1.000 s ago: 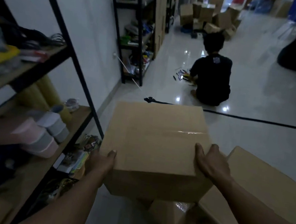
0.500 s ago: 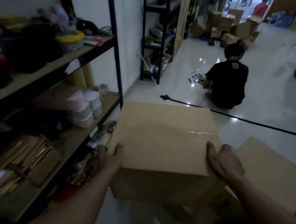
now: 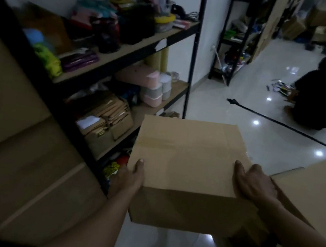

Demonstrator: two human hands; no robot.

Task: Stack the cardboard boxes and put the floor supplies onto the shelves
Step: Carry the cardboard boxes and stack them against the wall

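I hold a taped brown cardboard box (image 3: pixel 186 157) in the air in front of me, above the tiled floor. My left hand (image 3: pixel 129 176) grips its left near corner, thumb on top. My right hand (image 3: pixel 253 184) grips the right near edge, fingers spread over the top. A second cardboard box (image 3: pixel 318 193) lies lower to the right, partly behind my right arm. Large stacked cardboard boxes (image 3: pixel 19 156) fill the near left. The black metal shelf unit (image 3: pixel 125 56) stands to the left of the held box.
The shelves carry clothes, pink and white containers (image 3: pixel 153 93) and a bin of paper bags (image 3: pixel 106 120). A person in black (image 3: pixel 325 99) sits on the floor far right. A black cable (image 3: pixel 286 125) crosses the floor. More boxes and a second rack (image 3: pixel 240 34) stand farther back.
My view has swung left, bringing the shelf unit and the stacked boxes into view. The held box has moved left with me; both hands keep the same grip.
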